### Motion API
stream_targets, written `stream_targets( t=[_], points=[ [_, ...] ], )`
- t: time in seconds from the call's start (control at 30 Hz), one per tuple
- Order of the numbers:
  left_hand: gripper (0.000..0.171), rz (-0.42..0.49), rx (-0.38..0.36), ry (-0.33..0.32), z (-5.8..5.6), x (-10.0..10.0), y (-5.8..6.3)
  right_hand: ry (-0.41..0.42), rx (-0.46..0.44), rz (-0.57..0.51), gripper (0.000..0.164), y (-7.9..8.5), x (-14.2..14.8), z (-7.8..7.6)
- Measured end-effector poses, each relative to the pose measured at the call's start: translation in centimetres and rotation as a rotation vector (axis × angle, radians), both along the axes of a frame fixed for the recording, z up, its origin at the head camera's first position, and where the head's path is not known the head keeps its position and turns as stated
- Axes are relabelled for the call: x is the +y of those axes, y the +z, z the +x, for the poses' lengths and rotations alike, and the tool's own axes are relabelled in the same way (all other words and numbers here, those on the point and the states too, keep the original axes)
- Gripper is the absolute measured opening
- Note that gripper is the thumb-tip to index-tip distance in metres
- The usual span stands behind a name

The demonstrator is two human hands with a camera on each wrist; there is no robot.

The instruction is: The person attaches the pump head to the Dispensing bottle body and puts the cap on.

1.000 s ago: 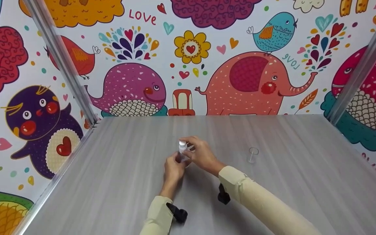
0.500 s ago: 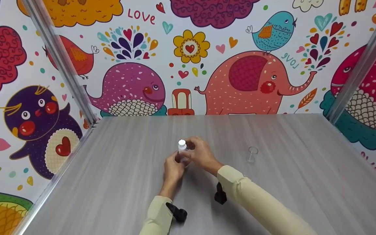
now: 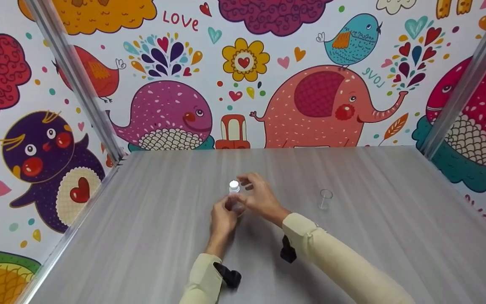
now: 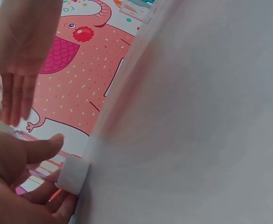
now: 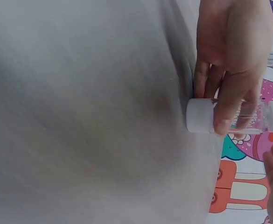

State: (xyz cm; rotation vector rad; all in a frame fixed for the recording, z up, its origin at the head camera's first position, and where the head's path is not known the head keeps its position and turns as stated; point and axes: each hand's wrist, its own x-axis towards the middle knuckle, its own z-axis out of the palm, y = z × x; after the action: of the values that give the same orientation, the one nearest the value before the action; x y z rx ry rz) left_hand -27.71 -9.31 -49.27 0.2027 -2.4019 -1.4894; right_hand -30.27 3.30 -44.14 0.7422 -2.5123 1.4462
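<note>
A small clear bottle (image 5: 247, 122) with a white base (image 5: 200, 115) and a white top (image 3: 234, 186) stands upright near the middle of the table. My left hand (image 3: 223, 217) holds it around the clear body, thumb on one side and fingers on the other, as the right wrist view shows. Just right of the white top is my right hand (image 3: 263, 199), its fingers spread around empty space. In the left wrist view the right hand's fingers (image 4: 18, 95) look nearly straight and apart from the top.
A small clear cap (image 3: 325, 199) sits on the grey wood-grain table (image 3: 150, 236) to the right of the hands. Cartoon-printed panels (image 3: 243, 84) with metal posts (image 3: 78, 80) enclose the table's back and sides.
My right hand's fingers were at the white top a second ago; they have come off it and opened out. The left hand and the bottle stay in place.
</note>
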Motion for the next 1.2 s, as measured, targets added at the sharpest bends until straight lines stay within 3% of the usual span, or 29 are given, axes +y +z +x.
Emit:
stream_targets(
  t=[0.2, 0.47, 0.63, 1.2],
  points=[
    [0.021, -0.008, -0.023, -0.005, -0.1, -0.1, 0.2, 0.058, 0.066, 0.0, 0.038, 0.6, -0.2, 0.1],
    [0.018, -0.014, -0.036, -0.002, -0.1, -0.5, 0.0, 0.119, 0.09, 0.033, 0.043, 0.1, -0.9, 0.2],
    [0.017, 0.025, -0.016, -0.017, -0.1, -0.5, 0.0, 0.112, 0.124, 0.054, 0.043, -0.4, -1.1, 0.2],
    [0.019, 0.013, -0.022, -0.008, -0.2, -0.1, 0.0, 0.073, 0.124, 0.041, 0.042, -0.8, -1.0, -0.2]
  ],
)
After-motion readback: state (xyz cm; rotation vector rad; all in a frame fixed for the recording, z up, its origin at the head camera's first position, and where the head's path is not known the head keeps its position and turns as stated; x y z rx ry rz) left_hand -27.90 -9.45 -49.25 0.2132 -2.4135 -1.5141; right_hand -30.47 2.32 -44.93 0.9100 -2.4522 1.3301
